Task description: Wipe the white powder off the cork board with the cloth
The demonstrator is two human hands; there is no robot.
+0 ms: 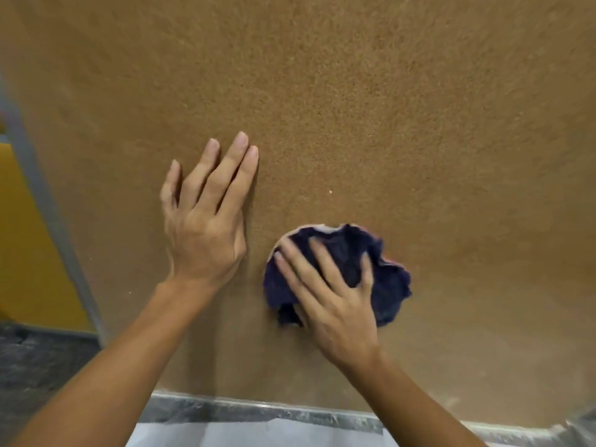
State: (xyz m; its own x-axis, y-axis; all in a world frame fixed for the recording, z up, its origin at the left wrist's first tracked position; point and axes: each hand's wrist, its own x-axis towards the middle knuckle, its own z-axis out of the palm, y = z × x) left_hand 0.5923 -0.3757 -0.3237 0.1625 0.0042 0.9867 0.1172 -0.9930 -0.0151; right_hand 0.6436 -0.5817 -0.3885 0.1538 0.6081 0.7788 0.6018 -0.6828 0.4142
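Observation:
The brown cork board fills most of the view. My left hand lies flat on it, palm down, fingers spread and empty. To its right my right hand presses down on a crumpled dark blue cloth with a pale edge, fingers spread over the cloth. A few tiny white specks show on the cork above the cloth. White powder dusts the board's grey frame along the near edge.
The frame's left side runs diagonally at the left. Beyond it are a yellow surface and a dark dusty floor. A pale sheet lies below the near edge.

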